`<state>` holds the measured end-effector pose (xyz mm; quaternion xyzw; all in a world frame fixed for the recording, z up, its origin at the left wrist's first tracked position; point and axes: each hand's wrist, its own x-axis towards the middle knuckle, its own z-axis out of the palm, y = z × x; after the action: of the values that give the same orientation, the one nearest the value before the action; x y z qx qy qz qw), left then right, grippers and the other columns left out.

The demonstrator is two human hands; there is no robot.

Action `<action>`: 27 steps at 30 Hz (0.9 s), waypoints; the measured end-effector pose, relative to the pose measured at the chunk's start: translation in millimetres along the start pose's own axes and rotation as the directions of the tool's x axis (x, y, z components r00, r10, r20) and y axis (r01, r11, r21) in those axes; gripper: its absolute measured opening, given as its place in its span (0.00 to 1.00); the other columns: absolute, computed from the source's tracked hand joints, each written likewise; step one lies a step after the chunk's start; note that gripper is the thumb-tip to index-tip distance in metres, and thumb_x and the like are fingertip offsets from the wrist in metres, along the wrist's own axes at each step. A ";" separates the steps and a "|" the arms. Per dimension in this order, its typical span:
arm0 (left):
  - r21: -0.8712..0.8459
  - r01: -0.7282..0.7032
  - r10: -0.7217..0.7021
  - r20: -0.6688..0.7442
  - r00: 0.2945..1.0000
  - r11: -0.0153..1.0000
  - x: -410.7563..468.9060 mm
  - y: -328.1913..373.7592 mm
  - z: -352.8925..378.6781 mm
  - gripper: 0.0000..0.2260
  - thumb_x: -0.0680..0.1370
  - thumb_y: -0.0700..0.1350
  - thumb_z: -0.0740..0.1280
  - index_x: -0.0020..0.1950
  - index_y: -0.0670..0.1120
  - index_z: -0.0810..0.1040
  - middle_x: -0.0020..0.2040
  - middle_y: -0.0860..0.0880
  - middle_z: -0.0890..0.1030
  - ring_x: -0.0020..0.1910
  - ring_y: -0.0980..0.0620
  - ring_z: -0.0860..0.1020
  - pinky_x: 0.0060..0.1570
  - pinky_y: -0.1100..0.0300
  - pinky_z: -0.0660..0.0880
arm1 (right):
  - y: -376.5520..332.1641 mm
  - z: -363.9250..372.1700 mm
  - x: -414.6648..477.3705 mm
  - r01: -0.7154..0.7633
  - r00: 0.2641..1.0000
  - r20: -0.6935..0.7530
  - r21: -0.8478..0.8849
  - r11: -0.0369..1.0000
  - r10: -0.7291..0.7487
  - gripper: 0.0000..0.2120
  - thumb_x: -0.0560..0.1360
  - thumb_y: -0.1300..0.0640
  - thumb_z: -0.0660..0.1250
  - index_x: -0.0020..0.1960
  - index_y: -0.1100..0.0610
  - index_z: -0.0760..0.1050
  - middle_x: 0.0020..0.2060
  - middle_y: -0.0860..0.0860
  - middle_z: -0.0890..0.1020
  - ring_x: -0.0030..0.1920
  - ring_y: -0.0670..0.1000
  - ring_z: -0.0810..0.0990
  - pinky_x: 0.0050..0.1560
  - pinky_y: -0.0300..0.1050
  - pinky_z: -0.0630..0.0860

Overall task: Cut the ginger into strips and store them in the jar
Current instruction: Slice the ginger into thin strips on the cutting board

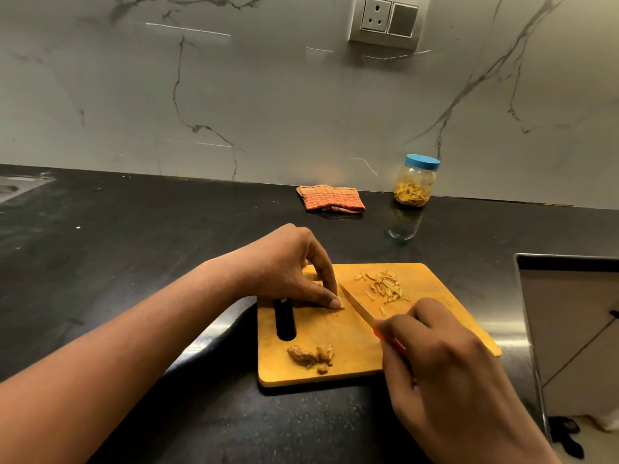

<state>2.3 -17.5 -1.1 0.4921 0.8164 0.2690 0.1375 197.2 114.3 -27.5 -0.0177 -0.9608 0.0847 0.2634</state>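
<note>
A wooden cutting board [432,286] lies on the black counter. My left hand [288,272] pinches a small ginger piece [341,304] against the board with its fingertips. My right hand [435,356] grips the red handle of a knife [356,306], whose blade rests beside the pinched piece. A pile of cut ginger strips [385,286] lies on the far part of the board. A lump of ginger with peel [310,356] sits near the board's front edge. The clear jar [415,182] with a blue lid stands by the wall, partly filled with strips.
A folded orange checked cloth [330,199] lies by the wall, left of the jar. The counter's right edge [522,296] drops off beside the board. A sink corner [16,187] shows at the far left. A wall socket [385,21] is above.
</note>
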 end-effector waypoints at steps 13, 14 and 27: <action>-0.021 -0.013 0.014 0.024 1.000 1.000 -0.7 0.5 -1.6 0.05 0.72 0.50 0.76 0.46 0.53 0.87 0.48 0.62 0.83 0.55 0.61 0.78 0.65 0.56 0.72 | -3.1 1.6 -1.2 -0.024 1.000 0.002 0.112 0.993 0.024 0.11 0.65 0.61 0.77 0.47 0.54 0.82 0.39 0.47 0.78 0.34 0.44 0.77 0.34 0.29 0.74; -0.020 -0.017 0.017 0.024 1.000 1.000 -0.7 0.4 -1.7 0.05 0.72 0.50 0.76 0.46 0.53 0.87 0.48 0.62 0.83 0.55 0.62 0.78 0.65 0.57 0.72 | -3.3 1.8 -1.0 -0.025 1.000 0.009 0.117 0.993 0.024 0.11 0.65 0.61 0.77 0.47 0.54 0.82 0.39 0.47 0.78 0.34 0.44 0.77 0.33 0.29 0.75; -0.002 -0.012 0.012 0.016 1.000 1.000 -0.1 1.2 -0.8 0.05 0.72 0.51 0.76 0.46 0.54 0.87 0.46 0.63 0.82 0.52 0.62 0.78 0.62 0.59 0.73 | -5.9 -1.2 -1.0 -0.012 1.000 0.006 0.102 0.995 0.011 0.13 0.63 0.61 0.78 0.46 0.54 0.83 0.38 0.48 0.78 0.32 0.45 0.77 0.32 0.28 0.74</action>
<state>2.8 -17.4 0.2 0.4989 0.8121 0.2666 0.1431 198.7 108.6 -26.0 -0.0095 -0.9558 0.1351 0.2608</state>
